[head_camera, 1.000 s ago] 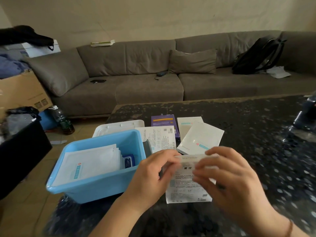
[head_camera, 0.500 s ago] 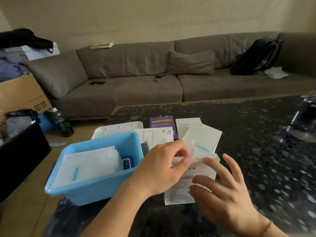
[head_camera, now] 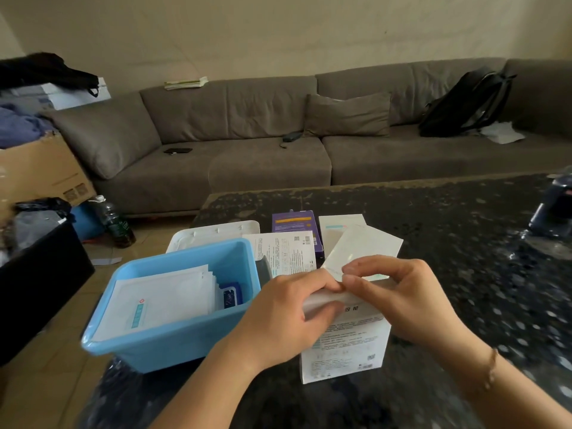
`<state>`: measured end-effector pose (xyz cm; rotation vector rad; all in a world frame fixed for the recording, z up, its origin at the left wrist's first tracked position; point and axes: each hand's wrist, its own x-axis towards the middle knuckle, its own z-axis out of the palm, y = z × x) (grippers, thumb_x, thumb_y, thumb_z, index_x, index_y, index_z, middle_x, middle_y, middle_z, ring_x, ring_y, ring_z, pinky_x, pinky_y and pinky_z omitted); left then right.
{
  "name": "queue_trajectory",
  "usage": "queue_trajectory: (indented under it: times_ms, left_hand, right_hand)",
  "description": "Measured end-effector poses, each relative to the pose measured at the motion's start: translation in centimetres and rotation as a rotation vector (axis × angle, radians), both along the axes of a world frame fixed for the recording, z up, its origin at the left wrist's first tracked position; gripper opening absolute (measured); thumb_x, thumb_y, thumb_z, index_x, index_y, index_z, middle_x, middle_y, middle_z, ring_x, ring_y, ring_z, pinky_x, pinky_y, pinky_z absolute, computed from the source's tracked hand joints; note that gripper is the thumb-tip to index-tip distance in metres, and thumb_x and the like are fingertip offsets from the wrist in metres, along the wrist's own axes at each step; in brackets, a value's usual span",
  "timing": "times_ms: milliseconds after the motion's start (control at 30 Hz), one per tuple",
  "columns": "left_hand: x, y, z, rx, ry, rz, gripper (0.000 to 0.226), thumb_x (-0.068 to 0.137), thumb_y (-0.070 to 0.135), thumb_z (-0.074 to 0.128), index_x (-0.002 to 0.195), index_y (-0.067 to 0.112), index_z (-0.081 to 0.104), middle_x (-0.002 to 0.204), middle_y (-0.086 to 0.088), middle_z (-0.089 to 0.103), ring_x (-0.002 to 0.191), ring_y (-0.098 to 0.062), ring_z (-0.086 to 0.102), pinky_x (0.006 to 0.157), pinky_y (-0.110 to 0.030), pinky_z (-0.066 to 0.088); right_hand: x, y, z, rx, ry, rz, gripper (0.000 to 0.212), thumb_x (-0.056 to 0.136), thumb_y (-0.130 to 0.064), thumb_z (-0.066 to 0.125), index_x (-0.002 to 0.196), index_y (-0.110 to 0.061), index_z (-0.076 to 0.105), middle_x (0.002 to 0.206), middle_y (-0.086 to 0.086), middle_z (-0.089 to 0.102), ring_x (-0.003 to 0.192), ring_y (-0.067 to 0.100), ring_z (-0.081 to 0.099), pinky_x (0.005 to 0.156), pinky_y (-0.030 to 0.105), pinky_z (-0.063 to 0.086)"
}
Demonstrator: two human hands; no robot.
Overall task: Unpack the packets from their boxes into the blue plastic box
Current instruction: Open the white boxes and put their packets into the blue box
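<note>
White box (head_camera: 343,345) — both hands, left hand (head_camera: 288,317) and right hand (head_camera: 405,298), apparently pinch its top flap.

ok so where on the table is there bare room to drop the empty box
Bare tabletop lies right of the white boxes, up to the dark object at the right edge. Crowded: the blue plastic box and its lid at left, boxes behind both hands.
</note>
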<state>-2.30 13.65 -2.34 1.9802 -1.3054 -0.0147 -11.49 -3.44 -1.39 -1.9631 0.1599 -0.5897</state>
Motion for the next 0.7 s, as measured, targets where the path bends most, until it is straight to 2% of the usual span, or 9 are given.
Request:
queue_trajectory:
  times_ms: [67,133,233,300,367,500,700]
  left_hand:
    - [0.1,0.1,-0.2,0.0,0.01,0.002,0.015,0.092,0.033,0.066,0.106,0.033,0.06,0.101,0.022,0.065,0.091,-0.003,0.064,0.072,-0.018,0.053]
    - [0.2,0.2,-0.4,0.009,0.015,0.012,0.017,0.093,0.035,0.065,0.109,0.033,0.059,0.104,0.021,0.066,0.092,-0.003,0.064,0.072,-0.018,0.054]
    - [0.4,0.2,-0.4,0.007,0.013,0.012,0.017,0.095,0.038,0.061,0.11,0.033,0.059,0.106,0.022,0.064,0.092,-0.004,0.064,0.069,-0.023,0.056]
    - [0.2,0.1,-0.2,0.002,0.011,0.007,0.015,0.094,0.038,0.059,0.108,0.031,0.059,0.104,0.024,0.063,0.091,-0.005,0.063,0.069,-0.027,0.056]
    - [0.0,-0.2,-0.1,-0.002,0.006,0.003,0.015,0.093,0.038,0.057,0.105,0.03,0.058,0.104,0.02,0.065,0.091,-0.008,0.064,0.07,-0.03,0.056]
    - [-0.2,-0.4,0.1,0.0,0.001,-0.004,0.012,0.09,0.031,0.06,0.101,0.029,0.057,0.102,0.014,0.066,0.093,-0.008,0.064,0.07,-0.032,0.056]
    - [0.0,-0.4,0.2,0.028,0.07,-0.056,0.011,0.091,0.028,0.058,0.101,0.029,0.056,0.099,0.017,0.067,0.091,-0.012,0.064,0.069,-0.033,0.058]
  right_hand:
    - [-0.3,0.0,-0.4,0.01,-0.08,-0.003,0.01,0.071,-0.047,0.074,0.077,-0.039,0.076,0.093,-0.02,0.073,0.096,0.0,0.066,0.082,0.025,0.053]
    - [-0.7,-0.2,-1.3,-0.173,-0.176,-0.027,0.014,0.078,-0.053,0.071,0.082,-0.041,0.075,0.106,-0.021,0.07,0.112,0.007,0.06,0.088,0.031,0.049]
    - [-1.0,-0.7,-3.6,-0.484,-0.354,-0.04,0.013,0.079,-0.049,0.07,0.083,-0.039,0.076,0.126,-0.011,0.061,0.126,0.022,0.048,0.095,0.044,0.045]
    - [-0.8,-0.9,-4.9,-0.629,-0.451,-0.061,0.013,0.082,-0.045,0.071,0.082,-0.033,0.078,0.13,-0.001,0.058,0.125,0.032,0.047,0.095,0.051,0.043]
    - [-0.4,-1.0,-5.6,-0.714,-0.524,-0.071,0.011,0.083,-0.039,0.074,0.084,-0.03,0.08,0.132,0.002,0.054,0.121,0.035,0.048,0.091,0.053,0.043]
    - [0.1,-1.3,-6.0,-0.729,-0.584,-0.01,0.01,0.082,-0.031,0.078,0.089,-0.024,0.08,0.134,0.006,0.052,0.117,0.032,0.052,0.088,0.049,0.047]
    - [-0.7,-1.4,-5.5,-0.775,-0.685,-0.046,0.019,0.083,-0.029,0.077,0.101,-0.031,0.07,0.129,0.004,0.054,0.112,0.031,0.051,0.087,0.046,0.046]
